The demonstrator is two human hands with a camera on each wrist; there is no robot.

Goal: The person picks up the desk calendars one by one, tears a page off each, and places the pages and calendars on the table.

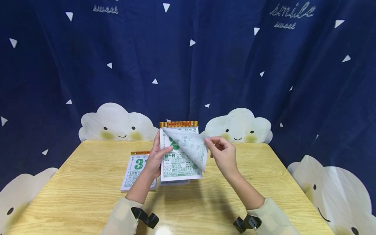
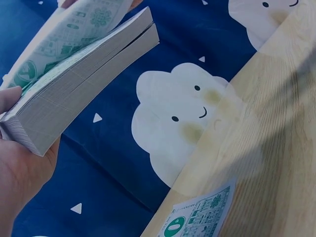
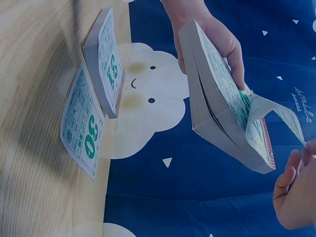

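A thick tear-off calendar pad (image 1: 179, 169) with green print and a striped red-and-yellow header is raised over the table. My left hand (image 1: 153, 161) grips it by its left side, thumb on the front page. At the right, my right hand (image 1: 224, 155) pinches the corner of the top sheet (image 1: 194, 148). This sheet is folded back diagonally from the lower right, its pale reverse showing, and is still joined near the top left. A large green numeral is partly visible on the page beneath. The block's page edges (image 2: 84, 84) show in the left wrist view.
A second calendar pad (image 1: 136, 169) marked 31 lies on the wooden table (image 1: 97, 169), left of the raised pad. Beside it lies a loose sheet (image 3: 81, 123) marked 30, mostly hidden in the head view. A blue curtain (image 1: 188, 65) with white clouds hangs behind.
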